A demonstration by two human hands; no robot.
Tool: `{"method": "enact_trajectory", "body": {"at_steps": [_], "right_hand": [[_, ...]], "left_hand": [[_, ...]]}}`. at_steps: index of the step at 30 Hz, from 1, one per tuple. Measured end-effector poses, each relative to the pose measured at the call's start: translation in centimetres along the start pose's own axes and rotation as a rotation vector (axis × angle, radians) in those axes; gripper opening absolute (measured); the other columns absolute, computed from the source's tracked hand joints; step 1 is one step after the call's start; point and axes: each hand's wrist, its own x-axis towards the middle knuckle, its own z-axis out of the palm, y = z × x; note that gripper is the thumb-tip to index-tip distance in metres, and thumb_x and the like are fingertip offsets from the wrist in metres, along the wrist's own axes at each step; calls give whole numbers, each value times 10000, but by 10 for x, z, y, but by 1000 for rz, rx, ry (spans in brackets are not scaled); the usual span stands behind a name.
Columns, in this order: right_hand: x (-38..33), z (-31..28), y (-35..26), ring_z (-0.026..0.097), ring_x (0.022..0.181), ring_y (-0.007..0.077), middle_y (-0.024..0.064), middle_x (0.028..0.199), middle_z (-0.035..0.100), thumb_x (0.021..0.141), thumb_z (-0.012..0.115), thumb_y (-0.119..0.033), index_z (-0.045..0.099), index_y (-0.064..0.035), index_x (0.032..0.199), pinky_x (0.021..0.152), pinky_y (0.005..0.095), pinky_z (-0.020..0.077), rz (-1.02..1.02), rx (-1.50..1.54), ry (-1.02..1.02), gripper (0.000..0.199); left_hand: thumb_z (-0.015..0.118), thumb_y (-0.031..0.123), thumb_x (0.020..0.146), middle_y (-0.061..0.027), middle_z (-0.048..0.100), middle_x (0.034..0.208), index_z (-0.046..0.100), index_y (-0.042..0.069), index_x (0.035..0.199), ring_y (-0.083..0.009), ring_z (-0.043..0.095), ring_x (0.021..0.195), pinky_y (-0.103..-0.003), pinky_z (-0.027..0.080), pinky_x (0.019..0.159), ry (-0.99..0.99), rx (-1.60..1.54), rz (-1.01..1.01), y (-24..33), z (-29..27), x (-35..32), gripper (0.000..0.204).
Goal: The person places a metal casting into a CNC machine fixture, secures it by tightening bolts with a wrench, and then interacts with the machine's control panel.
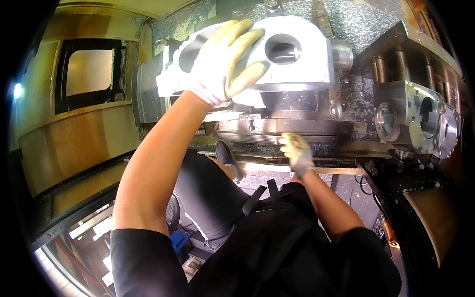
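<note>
A pale, bright metal housing (311, 62) with large round bores lies on the machine's fixture in front of me. My left hand (225, 62), in a cream work glove with a white cuff, rests on top of it between two bores. Its fingers are spread and lie flat on the metal. Lower and to the right, my right hand (297, 151), gloved too, hangs by the front edge of the dark machine table (297, 126), apart from the housing. Its fingers are curled in; whatever they hold, if anything, is hidden.
At right stands a metal block (413, 116) with round bores, below a heavy steel bracket (403, 42). Metal chips (366, 20) cover the bed behind the housing. A stained enclosure wall with a window (89, 72) closes the left side. One shoe (226, 154) shows below the table edge.
</note>
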Motion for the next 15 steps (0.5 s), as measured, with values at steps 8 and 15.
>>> {"method": "enact_trajectory", "body": {"at_steps": [8, 15], "right_hand": [[115, 128, 45, 681, 1245, 319, 213, 1336, 718, 979, 748, -377, 663, 10, 1366, 1096, 406, 494, -47, -298, -2, 554], [137, 103, 54, 787, 930, 228, 157, 1086, 806, 1005, 738, -196, 765, 6, 1187, 801, 357, 622, 19, 233, -350, 274]], "left_hand": [[774, 379, 889, -229, 631, 1421, 630, 60, 1419, -435, 593, 1316, -489, 457, 1158, 74, 22, 29, -2, 8, 1, 635], [782, 382, 880, -243, 626, 1416, 642, 42, 1402, -435, 591, 1312, -485, 459, 1157, 66, 4, 3, -2, 6, -1, 639]]}}
